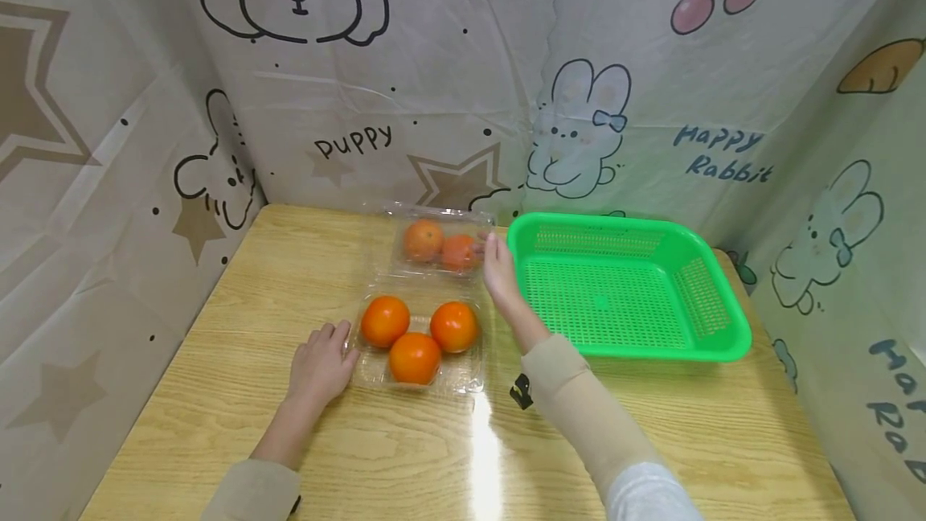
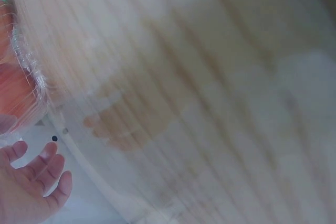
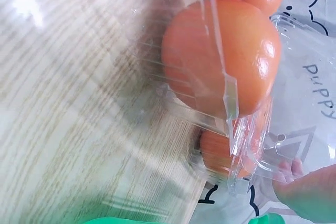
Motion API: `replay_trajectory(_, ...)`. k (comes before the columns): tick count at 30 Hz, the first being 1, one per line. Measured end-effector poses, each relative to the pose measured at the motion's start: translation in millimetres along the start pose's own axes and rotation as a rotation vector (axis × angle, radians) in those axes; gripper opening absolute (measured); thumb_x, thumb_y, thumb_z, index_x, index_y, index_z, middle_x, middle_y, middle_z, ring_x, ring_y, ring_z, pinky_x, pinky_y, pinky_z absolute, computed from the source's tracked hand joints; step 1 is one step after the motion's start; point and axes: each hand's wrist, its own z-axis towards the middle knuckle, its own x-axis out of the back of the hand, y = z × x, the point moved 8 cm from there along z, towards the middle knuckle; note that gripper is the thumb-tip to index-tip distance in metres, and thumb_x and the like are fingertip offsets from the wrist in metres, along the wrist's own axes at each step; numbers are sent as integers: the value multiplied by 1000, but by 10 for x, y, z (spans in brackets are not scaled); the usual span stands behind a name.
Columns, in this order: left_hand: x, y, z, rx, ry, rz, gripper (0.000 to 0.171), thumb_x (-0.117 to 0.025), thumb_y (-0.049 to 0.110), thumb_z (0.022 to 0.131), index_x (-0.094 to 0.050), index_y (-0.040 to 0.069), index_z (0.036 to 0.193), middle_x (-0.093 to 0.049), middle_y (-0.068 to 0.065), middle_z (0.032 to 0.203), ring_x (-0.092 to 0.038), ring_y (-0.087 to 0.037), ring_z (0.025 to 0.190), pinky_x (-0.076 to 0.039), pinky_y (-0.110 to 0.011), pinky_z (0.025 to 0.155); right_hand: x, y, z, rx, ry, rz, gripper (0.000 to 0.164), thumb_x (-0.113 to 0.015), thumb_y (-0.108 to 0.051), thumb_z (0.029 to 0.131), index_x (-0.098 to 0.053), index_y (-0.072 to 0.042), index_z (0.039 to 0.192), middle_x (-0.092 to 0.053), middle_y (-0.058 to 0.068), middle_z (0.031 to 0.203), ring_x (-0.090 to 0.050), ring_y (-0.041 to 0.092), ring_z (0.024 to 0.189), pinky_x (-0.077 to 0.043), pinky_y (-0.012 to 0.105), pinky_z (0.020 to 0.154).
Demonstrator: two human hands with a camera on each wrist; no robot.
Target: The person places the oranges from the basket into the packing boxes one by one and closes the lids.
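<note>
A clear plastic clamshell box (image 1: pixel 463 379) lies unfolded on the table, with several oranges (image 1: pixel 415 358) in view; three sit in its near half. Two more oranges (image 1: pixel 423 240) show through clear plastic (image 1: pixel 405 272) at the back. My left hand (image 1: pixel 321 364) rests at the near half's left edge, fingers loosely bent and holding nothing, as the left wrist view also shows. At the right side of the rear plastic is my right hand (image 1: pixel 501 272), its fingers extended and fingertips right at the edge. In the right wrist view, the fingertips (image 3: pixel 290 170) overlap the plastic.
A green plastic basket (image 1: pixel 600 348) with mesh sides stands to the right, close beside my right hand. A small black object (image 1: pixel 521 391) lies by the right sleeve. Printed cloth (image 1: pixel 434 87) hangs behind and along both sides of the wooden table (image 1: pixel 405 457).
</note>
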Motion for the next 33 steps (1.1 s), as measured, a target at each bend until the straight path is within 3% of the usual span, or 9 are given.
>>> replay_trajectory(8, 13, 2, -3, -2, -1, 2, 44, -51, 26, 88, -45, 2, 123, -51, -21, 108, -49, -37, 96, -41, -50, 72, 30, -91, -151, 148, -3, -57, 37, -25, -14, 101, -47, 11, 117, -54, 31, 111, -49, 42, 110, -37, 45, 97)
replay_trajectory(14, 20, 4, -7, -1, -8, -18, 45, -52, 27, 87, -45, 2, 124, -51, -22, 110, -49, -38, 98, -40, -52, 74, 44, -131, -268, 240, -9, -77, 35, -26, -12, 100, -46, 9, 121, -53, 31, 114, -48, 43, 111, -37, 45, 98)
replay_trajectory(22, 26, -5, 4, -7, -26, -45, 45, -53, 27, 86, -45, 1, 123, -51, -23, 111, -49, -39, 98, -41, -54, 76, 79, -147, -445, 324, -11, -135, 31, -30, -10, 99, -47, 9, 118, -53, 28, 116, -48, 41, 113, -38, 46, 97)
replay_trajectory(27, 32, -18, 18, -11, -32, -122, 39, -55, 23, 85, -48, 0, 116, -54, -18, 100, -53, -35, 88, -44, -50, 70, 85, -99, -531, 318, -26, -203, 37, -29, -17, 100, -44, 4, 127, -51, 23, 125, -48, 36, 117, -38, 44, 98)
replay_trajectory(33, 38, -53, 52, 9, -46, -285, 29, -58, 17, 82, -50, 2, 105, -56, -11, 92, -54, -26, 80, -44, -41, 64, 91, -73, -622, 343, -50, -271, 39, -32, -15, 99, -40, 7, 130, -47, 26, 129, -46, 38, 118, -37, 44, 99)
